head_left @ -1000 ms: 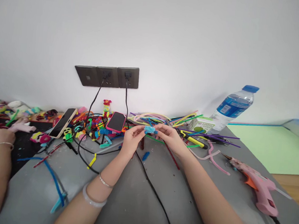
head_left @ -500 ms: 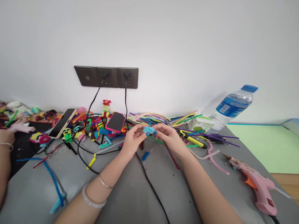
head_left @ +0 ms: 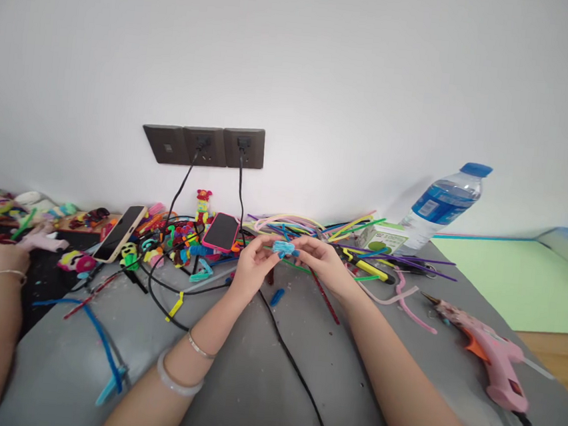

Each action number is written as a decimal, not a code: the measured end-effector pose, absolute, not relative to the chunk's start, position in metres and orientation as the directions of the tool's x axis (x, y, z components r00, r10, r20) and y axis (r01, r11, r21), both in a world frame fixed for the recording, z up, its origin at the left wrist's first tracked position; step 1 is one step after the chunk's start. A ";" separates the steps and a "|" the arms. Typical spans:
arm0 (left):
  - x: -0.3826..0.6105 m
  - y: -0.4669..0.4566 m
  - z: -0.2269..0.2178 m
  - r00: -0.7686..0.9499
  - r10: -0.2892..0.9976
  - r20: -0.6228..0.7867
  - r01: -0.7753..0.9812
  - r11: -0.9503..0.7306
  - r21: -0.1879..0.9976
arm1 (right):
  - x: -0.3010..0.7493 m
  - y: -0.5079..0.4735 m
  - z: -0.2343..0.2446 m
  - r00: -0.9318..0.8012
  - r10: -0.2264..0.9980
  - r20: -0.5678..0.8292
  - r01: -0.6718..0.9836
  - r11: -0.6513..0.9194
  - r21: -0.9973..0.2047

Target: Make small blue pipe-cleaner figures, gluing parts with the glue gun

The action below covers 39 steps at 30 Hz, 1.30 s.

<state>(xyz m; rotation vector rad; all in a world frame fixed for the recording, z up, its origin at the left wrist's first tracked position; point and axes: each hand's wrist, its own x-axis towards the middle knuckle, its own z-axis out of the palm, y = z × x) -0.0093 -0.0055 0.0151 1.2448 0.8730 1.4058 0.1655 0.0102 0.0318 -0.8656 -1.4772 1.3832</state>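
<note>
Between the fingertips of both hands is a small light-blue bundle of bent pipe cleaner (head_left: 283,248), held just above the table. My left hand (head_left: 253,264) pinches its left end, and my right hand (head_left: 322,263) grips its right end with thumb and fingers closed. Part of the bundle is covered by the fingers. Below them a short dark-blue pipe cleaner piece (head_left: 277,297) lies on the grey table (head_left: 259,371). A dark red glittery stick (head_left: 326,299) rests under my right hand.
A pink hot glue gun (head_left: 493,360) lies on the right, near a water bottle (head_left: 443,205) and a small carton (head_left: 381,237). Black cables (head_left: 294,365) cross the table. Two phones (head_left: 220,232) and colourful figures stand at the back. At far left is another person's hand (head_left: 0,263).
Almost nothing differs. The view has shifted very slightly, and both hands keep hold of the light-blue bundle in the same place.
</note>
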 end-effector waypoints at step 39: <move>-0.010 -0.008 0.016 0.095 0.967 0.238 -0.136 -0.224 0.965 | 0.164 0.014 0.023 -0.305 0.947 0.100 -0.071 0.082 -0.994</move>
